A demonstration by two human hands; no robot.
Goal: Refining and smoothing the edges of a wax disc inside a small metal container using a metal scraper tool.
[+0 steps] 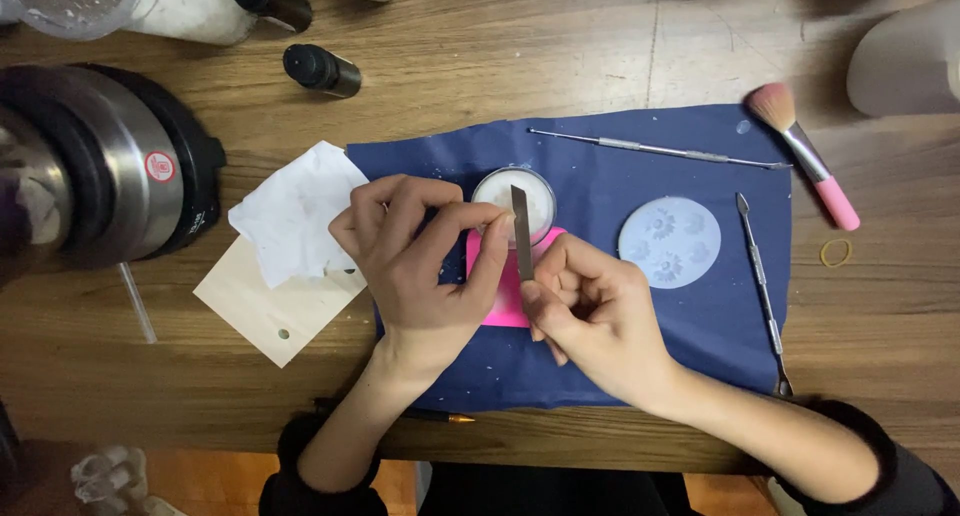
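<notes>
My right hand (590, 316) grips a thin flat metal blade (521, 231) upright by its lower end. My left hand (420, 261) pinches the blade's side near the middle with thumb and forefinger. Just behind the blade stands a small round jar (535, 196) with white contents. A pink card (510, 301) lies under my hands on a dark blue cloth (700, 316). On the cloth to the right lies a pale round silicone mould (669, 241) with flower shapes.
Two slim metal tools (762, 286) (650, 149) lie on the cloth. A pink brush (810, 161) and a yellow rubber band (836, 253) lie right of it. White paper (290, 216), a wooden tag (265, 311), a metal pot (90, 166) and dark bottles (322, 70) sit left.
</notes>
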